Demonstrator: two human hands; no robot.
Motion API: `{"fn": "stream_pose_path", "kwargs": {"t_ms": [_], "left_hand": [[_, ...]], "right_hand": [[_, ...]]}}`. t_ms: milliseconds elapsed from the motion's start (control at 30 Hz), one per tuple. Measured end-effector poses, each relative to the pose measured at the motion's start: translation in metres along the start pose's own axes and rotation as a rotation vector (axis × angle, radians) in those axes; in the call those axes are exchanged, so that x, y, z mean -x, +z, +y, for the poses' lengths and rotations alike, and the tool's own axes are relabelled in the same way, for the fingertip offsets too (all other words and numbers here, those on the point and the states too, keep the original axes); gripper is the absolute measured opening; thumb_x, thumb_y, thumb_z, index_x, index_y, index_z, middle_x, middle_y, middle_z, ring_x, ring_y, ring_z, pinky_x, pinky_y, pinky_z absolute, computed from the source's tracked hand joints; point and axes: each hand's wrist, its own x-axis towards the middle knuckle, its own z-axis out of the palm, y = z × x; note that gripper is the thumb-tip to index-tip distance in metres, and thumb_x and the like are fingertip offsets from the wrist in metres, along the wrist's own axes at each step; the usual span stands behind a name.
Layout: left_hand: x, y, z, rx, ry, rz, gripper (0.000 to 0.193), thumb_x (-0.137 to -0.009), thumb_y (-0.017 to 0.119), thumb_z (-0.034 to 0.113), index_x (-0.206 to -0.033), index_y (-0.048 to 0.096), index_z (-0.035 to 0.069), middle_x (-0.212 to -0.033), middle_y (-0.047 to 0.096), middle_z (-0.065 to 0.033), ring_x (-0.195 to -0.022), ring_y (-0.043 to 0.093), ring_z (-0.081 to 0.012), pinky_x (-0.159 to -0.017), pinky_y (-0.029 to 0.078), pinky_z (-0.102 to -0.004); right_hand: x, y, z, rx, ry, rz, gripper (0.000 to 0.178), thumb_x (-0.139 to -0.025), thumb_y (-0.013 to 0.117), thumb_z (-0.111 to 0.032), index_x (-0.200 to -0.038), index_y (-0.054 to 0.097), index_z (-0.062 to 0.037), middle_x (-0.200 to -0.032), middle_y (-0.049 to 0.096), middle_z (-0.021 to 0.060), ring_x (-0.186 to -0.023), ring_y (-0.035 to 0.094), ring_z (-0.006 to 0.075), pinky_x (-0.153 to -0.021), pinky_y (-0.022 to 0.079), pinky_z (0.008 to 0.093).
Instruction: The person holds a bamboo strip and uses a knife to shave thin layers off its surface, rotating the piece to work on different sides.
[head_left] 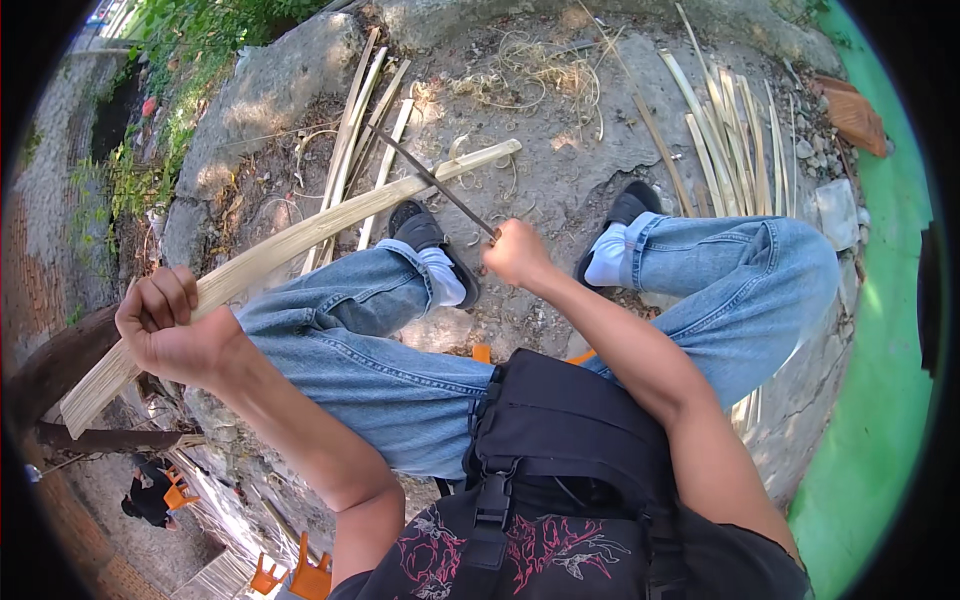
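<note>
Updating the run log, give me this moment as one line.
left hand: grips bamboo strip | right hand: holds knife, blade against strip | seated, more strips on ground

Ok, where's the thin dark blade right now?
In the head view the thin dark blade runs up-left from the right hand, centre frame, its edge crossing the long pale bamboo strip that the left hand grips, above the left black shoe.

There is one camera, worn on the person's head. It looks straight down, close over the knees (pixel 400 330) and shoes (pixel 430 240). The ground (pixel 560 150) lies further off toward 12 o'clock. The round lens bends the edges.
</note>
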Motion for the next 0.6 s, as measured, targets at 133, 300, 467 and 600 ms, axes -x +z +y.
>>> {"fn": "stream_pose_path", "kwargs": {"t_ms": [133, 300, 467, 600], "left_hand": [[0.002, 0.008, 0.002, 0.019, 0.042, -0.004, 0.039, -0.078, 0.049, 0.006, -0.055, 0.02, 0.018, -0.051, 0.016, 0.0031, -0.045, 0.014, -0.0092, -0.047, 0.017, -0.0266], [0.009, 0.017, 0.004, 0.005, 0.053, -0.009, 0.039, -0.079, 0.049, 0.006, -0.055, 0.02, 0.018, -0.051, 0.016, 0.0031, -0.045, 0.014, -0.0091, -0.047, 0.016, -0.0266], [0.016, 0.024, 0.011, -0.017, 0.085, -0.016, 0.037, -0.08, 0.047, 0.01, -0.055, 0.021, 0.018, -0.051, 0.015, 0.0037, -0.044, 0.013, -0.0078, -0.044, 0.014, -0.0251], [0.007, 0.011, 0.003, -0.041, 0.026, 0.004, 0.037, -0.08, 0.046, 0.01, -0.054, 0.021, 0.018, -0.051, 0.015, 0.0038, -0.044, 0.013, -0.0079, -0.045, 0.014, -0.025]], "right_hand": [[0.028, 0.003, -0.027, -0.086, -0.022, -0.016, 0.027, -0.07, 0.063, -0.023, -0.072, 0.064, 0.0033, -0.07, 0.063, 0.0235, -0.071, 0.064, 0.0394, -0.066, 0.051, 0.0443], [0.058, 0.002, -0.077, -0.115, -0.238, -0.055, 0.021, -0.073, 0.06, -0.021, -0.071, 0.063, 0.0001, -0.059, 0.058, 0.0203, -0.06, 0.06, 0.0384, -0.061, 0.047, 0.0434], [0.022, -0.003, -0.032, -0.101, 0.039, -0.103, 0.026, -0.071, 0.062, -0.021, -0.082, 0.067, 0.0018, -0.078, 0.065, 0.0231, -0.078, 0.065, 0.0378, -0.072, 0.051, 0.0445], [0.005, 0.009, 0.015, 0.033, 0.006, 0.022, 0.023, -0.068, 0.064, -0.018, -0.075, 0.065, 0.0028, -0.075, 0.065, 0.0227, -0.078, 0.066, 0.0374, -0.07, 0.051, 0.0444]]}}
